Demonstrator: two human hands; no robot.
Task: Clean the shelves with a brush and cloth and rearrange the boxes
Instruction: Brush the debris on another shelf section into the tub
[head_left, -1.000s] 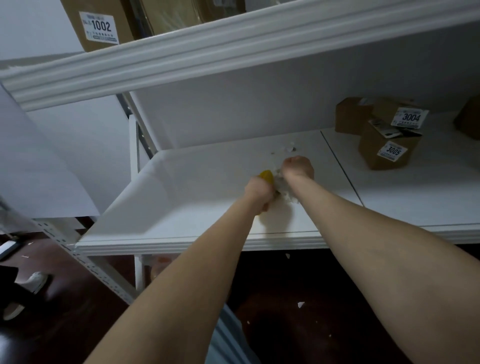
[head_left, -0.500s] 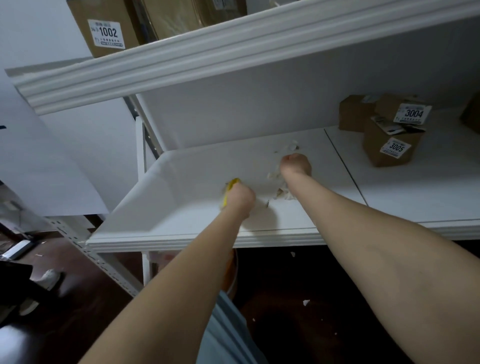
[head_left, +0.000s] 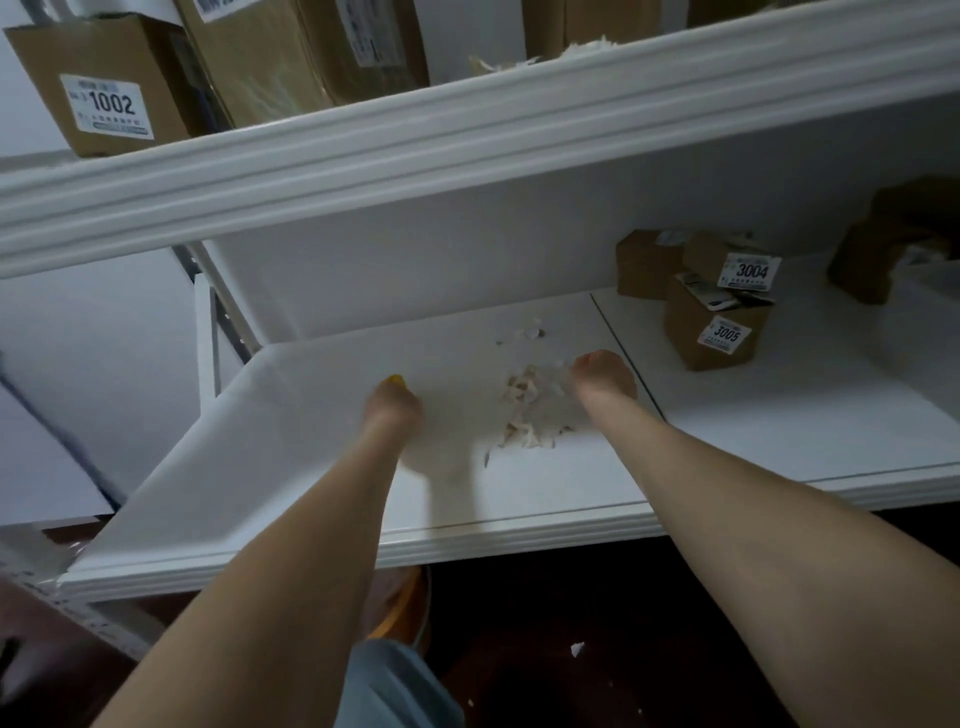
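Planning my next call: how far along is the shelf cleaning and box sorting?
Done: debris on the lower shelf looks mostly gathered into a pile between the hands. In hand: the left hand grips a yellow-tipped tool, probably the brush; the right hand sits beside the pile. Left: removing that pile, scraps on the upper shelf, and straightening box 3004 and box 3005.

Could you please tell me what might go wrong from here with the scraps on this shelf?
1. The scraps lie loose between the left hand, gripping a yellow tool, and the right hand; a hard sweep could send them over the shelf edge to the floor.
2. Bits might lodge in the panel seam beside the right hand.
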